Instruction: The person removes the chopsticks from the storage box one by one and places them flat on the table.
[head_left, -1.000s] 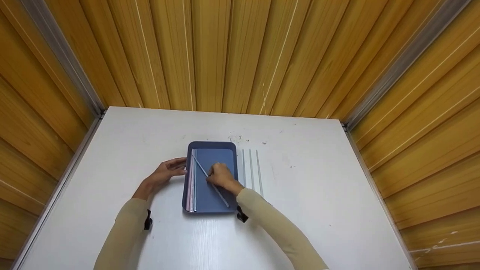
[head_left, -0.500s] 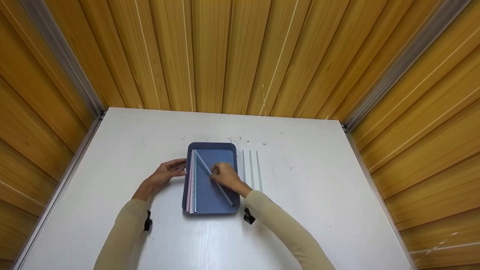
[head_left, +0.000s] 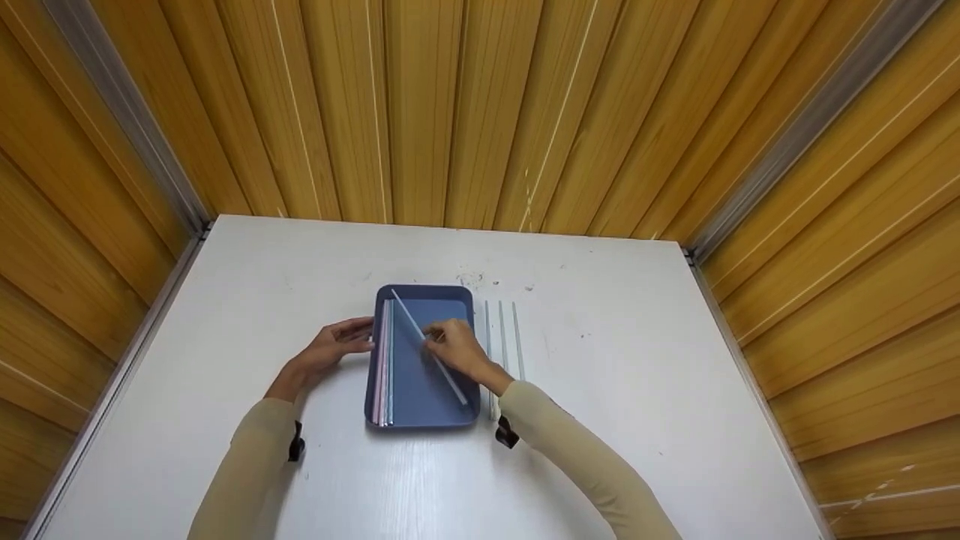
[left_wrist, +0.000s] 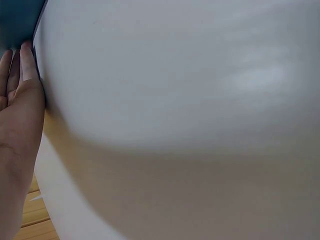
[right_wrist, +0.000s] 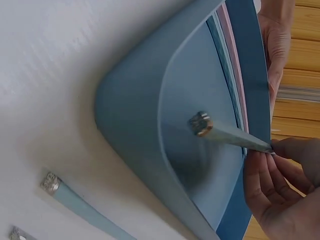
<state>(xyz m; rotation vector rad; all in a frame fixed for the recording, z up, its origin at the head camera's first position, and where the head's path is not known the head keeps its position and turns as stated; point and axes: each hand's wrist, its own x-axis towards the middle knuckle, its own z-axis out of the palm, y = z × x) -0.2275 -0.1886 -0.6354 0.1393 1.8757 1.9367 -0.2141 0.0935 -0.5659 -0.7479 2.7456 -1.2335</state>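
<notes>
Wall: ribbed wood-look panels [head_left: 420, 112] stand behind and at both sides of the table.
Table: a white top [head_left: 637, 337], with small dark marks near the far side of the tray.
Tray: a blue, high-rimmed one [head_left: 420, 397] stands lengthwise in front of the person; its rim is the thing to clear when turning anything long inside it.
Loose sticks: three pale blue ones [head_left: 503, 337] lie on the table just right of the tray, roughly parallel, partly hidden by the right sleeve [head_left: 570, 442]; that forearm is best carried high enough not to roll them.
Row in the tray: pink, whitish and blue sticks [head_left: 385, 360] lie side by side along the left wall, a good straight edge to line up against.
Left hand: fingers extended, resting against the tray's left side [head_left: 330, 345], gripping nothing; light, steady pressure should brace the tray without shoving it.
Right hand: thumb and fingertips pinch a stick near its middle, over the tray [head_left: 456, 346]; a loose pinch there should let the stick swivel easily.
Held stick: pale blue [head_left: 411, 321], slanting across the tray, far end by the far-left corner; it seems best swung parallel to the row before being lowered, so it doesn't cross its neighbours.
Silver end: the held stick's decorated tip [right_wrist: 201, 123] hangs above the tray floor; setting it down softly should prevent a bounce.
</notes>
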